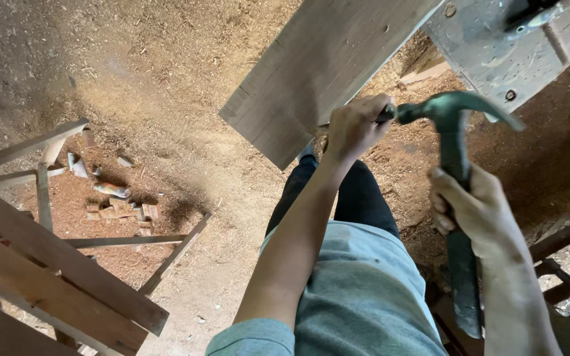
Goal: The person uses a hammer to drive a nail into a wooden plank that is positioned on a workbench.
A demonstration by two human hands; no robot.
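Nearest the camera, a grey-green shirt (357,290) is seen from above, with dark trousers (357,194) below it and both forearms reaching out over a floor (166,86) covered in sawdust.

A hammer (460,198) with a dark green, worn handle is gripped by the right hand (473,211), whose fingers are wrapped fully round the handle about midway along it. The hammer head, with its curved claw pointing away to the right, is held beyond that hand and just beside the left hand.

The left hand (357,125) is closed into a fist at the near edge of a wooden plank (318,66). Something small and dark is pinched in it, right against the face of the hammer; what it is cannot be told. The plank is a broad, pale brown board that runs diagonally away from the left hand toward the top of the view, with its cut corner hanging over the floor to the left of that hand.

Beyond the right hand, a grey, scuffed worktop (503,59) with bolt heads in it is seen, and the far end of the plank appears to rest by it.

Well to the left of both hands, a frame of reddish wooden slats (47,264) is laid, with small offcuts (117,207) scattered on the sawdust beside it. To the right of the right hand, dark wooden bars (569,257) are crossed low at the edge of the view.
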